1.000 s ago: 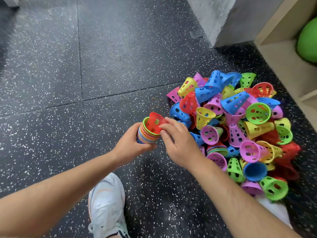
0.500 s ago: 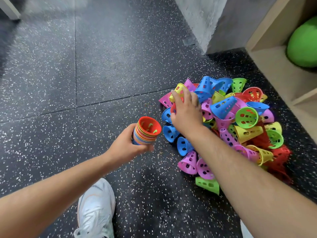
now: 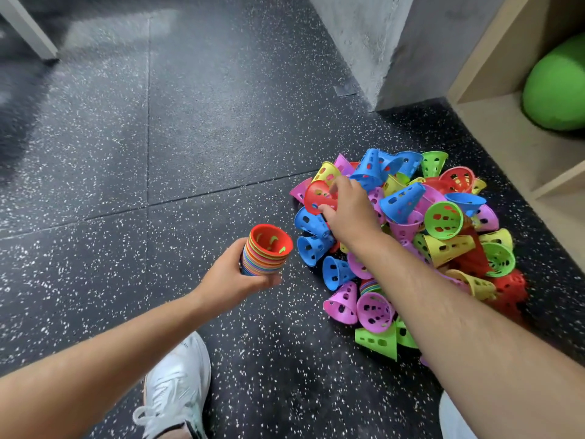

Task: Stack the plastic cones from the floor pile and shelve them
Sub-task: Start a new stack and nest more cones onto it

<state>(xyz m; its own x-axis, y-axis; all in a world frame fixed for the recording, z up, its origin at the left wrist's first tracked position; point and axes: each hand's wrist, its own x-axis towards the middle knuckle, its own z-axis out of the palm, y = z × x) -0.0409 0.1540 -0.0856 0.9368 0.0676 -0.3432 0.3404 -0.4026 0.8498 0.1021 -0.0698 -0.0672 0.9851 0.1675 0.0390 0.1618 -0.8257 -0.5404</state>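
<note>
The left hand (image 3: 234, 277) gripped a stack of cones (image 3: 267, 251), fingers and thumb curled round its ribbed, many-coloured side. The stack was held above the floor (image 3: 158, 153), tilted so that its open mouth faced up and slightly right. The innermost cone was red, with green showing through its holes.

The right hand (image 3: 348, 210) reached over the left edge of the pile of cones (image 3: 443, 236) and held a red cone (image 3: 318, 196). The thumb was on the lower rim and the fingers curled over the upper rim, with the cone's open mouth turned toward the camera. Whether the cone was clear of the pile or touching the blue ones beneath it could not be told.

The pile lay on the dark speckled floor, just beside the bottom edge of the shelf (image 3: 506, 147) at the right. It was a loose heap of blue, pink, yellow, green and red perforated cones lying on their sides at all angles. A few pink and green ones had spread toward the near edge of the pile, under the right forearm.

A green ball (image 3: 557, 87) sat in the shelf's compartment. A concrete pillar (image 3: 364, 42) stood on the floor beyond the pile. A white shoe (image 3: 177, 388) rested on the floor below the left forearm.
</note>
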